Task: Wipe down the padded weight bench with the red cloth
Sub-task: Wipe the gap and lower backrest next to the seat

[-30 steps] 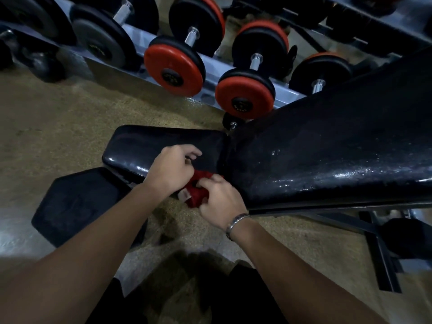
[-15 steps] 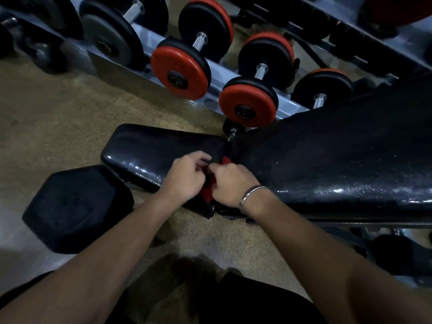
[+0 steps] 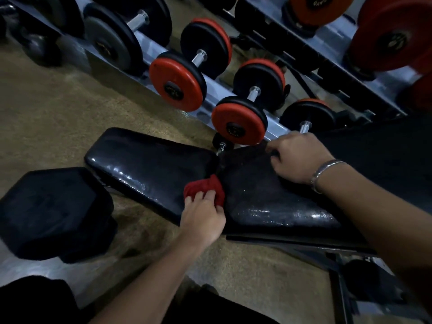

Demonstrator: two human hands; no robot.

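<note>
Left hand [image 3: 202,218] is gripping red cloth [image 3: 203,185] at bench [image 3: 145,164] seam. Right hand [image 3: 297,157] is gripping bench's far edge.

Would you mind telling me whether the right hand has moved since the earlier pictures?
Yes. The right hand has left the red cloth and crossed the back pad from its near edge to its far edge, toward the dumbbell rack.

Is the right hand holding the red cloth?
No, the red cloth is bunched in the left hand at the pad seam; the right hand grips the far edge of the back pad.
</note>
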